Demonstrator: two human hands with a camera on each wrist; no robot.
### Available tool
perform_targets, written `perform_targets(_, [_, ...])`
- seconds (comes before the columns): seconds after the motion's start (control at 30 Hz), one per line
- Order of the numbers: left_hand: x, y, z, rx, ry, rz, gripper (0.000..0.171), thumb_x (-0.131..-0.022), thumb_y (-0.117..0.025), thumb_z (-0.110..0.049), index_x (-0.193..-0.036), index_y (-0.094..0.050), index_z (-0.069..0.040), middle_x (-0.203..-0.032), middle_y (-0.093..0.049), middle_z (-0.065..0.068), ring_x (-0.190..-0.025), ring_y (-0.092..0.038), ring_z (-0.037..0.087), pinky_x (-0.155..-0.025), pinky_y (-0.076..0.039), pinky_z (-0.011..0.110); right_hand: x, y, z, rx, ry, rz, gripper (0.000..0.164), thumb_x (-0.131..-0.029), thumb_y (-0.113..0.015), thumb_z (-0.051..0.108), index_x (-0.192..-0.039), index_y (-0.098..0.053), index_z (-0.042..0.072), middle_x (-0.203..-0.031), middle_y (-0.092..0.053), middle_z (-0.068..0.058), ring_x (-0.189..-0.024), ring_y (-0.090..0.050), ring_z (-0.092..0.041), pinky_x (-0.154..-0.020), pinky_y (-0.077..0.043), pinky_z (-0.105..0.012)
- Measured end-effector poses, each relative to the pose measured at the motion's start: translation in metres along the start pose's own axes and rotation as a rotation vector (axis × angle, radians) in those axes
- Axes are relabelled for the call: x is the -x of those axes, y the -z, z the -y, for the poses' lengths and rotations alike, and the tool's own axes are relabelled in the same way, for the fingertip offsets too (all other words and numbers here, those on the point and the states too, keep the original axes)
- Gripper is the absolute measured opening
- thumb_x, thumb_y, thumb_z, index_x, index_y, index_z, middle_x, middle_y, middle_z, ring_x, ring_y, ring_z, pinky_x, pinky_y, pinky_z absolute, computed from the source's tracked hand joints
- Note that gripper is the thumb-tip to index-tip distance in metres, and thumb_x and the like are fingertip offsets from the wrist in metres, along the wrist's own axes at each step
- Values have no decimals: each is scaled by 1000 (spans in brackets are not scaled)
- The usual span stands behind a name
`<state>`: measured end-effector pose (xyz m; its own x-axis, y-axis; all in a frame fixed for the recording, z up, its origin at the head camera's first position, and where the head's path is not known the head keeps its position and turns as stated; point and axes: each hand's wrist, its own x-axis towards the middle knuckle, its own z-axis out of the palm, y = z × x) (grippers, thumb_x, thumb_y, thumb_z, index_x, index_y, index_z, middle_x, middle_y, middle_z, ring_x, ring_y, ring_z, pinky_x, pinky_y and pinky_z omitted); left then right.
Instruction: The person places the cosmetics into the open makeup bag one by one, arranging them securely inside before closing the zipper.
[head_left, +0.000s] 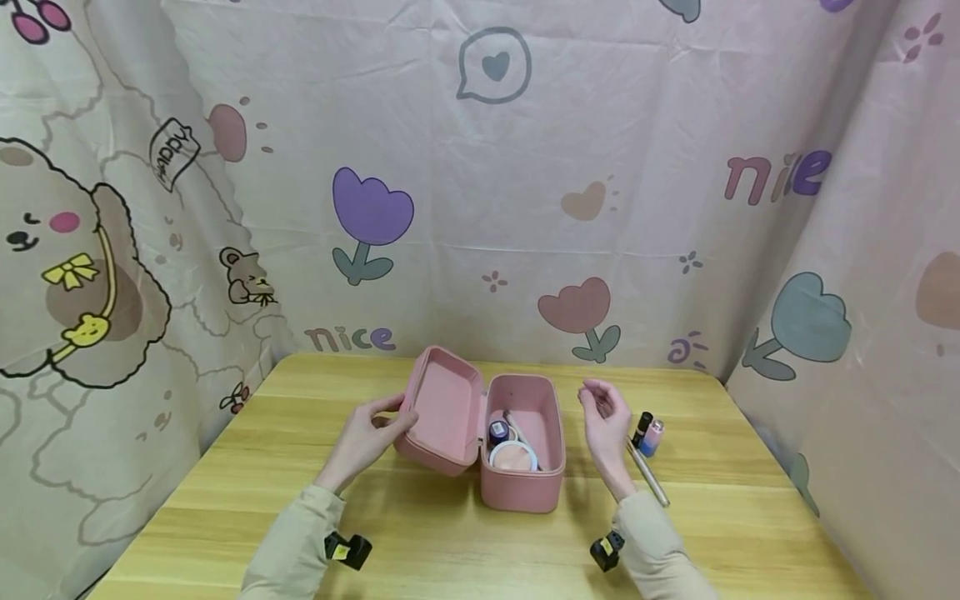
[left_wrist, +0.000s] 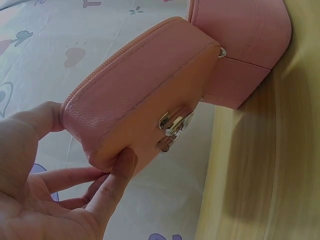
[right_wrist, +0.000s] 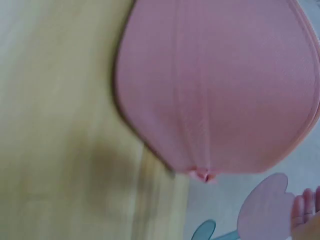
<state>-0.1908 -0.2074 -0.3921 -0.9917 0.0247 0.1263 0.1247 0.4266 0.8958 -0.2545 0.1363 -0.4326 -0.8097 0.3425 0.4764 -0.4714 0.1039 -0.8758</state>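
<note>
A pink cosmetic case [head_left: 522, 492] stands on the table with its lid [head_left: 447, 404] swung out to the left. My left hand [head_left: 367, 440] grips that lid by its outer edge, thumb on one side and fingers on the other. Silver handle hardware [left_wrist: 175, 125] shows on the lid's outer face in the left wrist view. Inside the case lie a round white-rimmed compact [head_left: 513, 457], a small dark blue container [head_left: 498, 431] and a slim light stick [head_left: 517, 427]. My right hand [head_left: 606, 425] hovers right of the case, apart from it, fingers loosely bent, nothing visible in them.
Right of my right hand are a black tube [head_left: 642, 428], a pink-and-blue bottle [head_left: 652, 437] and a long slim metallic tube [head_left: 648, 472] on the wooden table [head_left: 420, 542]. A printed curtain [head_left: 480, 208] hangs behind and at both sides.
</note>
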Motion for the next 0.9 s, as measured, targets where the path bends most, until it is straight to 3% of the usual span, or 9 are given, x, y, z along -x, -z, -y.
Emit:
perform_targets(0.23, [2,0,1,12,-2,8,59,-97,-68,-31,-145,-52,-1,-143,-57,21,-113,-68,30,-86,-59,33,11,26,-9,133,-75,-7,19,-96,-62,0,-112,-66,-11,-104,-68,-31,-79,-64,3,-72,-52,-6])
perform_targets(0.4, [1,0,-1,6,-2,8,60,-96,-68,-33,-145,-52,-2,-144,-57,20,-113,-68,29,-84,-56,27,12,42,-15,235,-29,-10,20,-94,-63,-1,-110,-66,-12,-97,-69,-29,-73,-61,7,-66,-51,-6])
perform_targets(0.63, [1,0,0,0,-2,7,60,-97,-67,-32,-145,-51,-1,-144,-57,20,-112,-68,29,-83,-55,26,5,71,-28,491,-4,-78,15,-87,-75,6,-96,-72,-5,-84,-73,-23,-62,-52,14,-58,-44,-3])
perform_targets(0.77, [0,0,0,-2,-5,3,60,-96,-67,-32,-145,-52,-1,-143,-57,20,-111,-69,28,-82,-55,26,1,90,-32,663,-29,-12,16,-83,-81,12,-88,-73,-1,-80,-74,-18,-61,-58,3,-57,-43,-11])
perform_targets(0.9, [0,0,0,-1,-3,2,59,-96,-68,-31,-145,-52,-1,-142,-58,20,-110,-69,28,-82,-55,25,-1,107,-33,822,-45,147,14,-83,-81,14,-83,-72,3,-81,-76,-16,-67,-68,-19,-66,-48,-28])
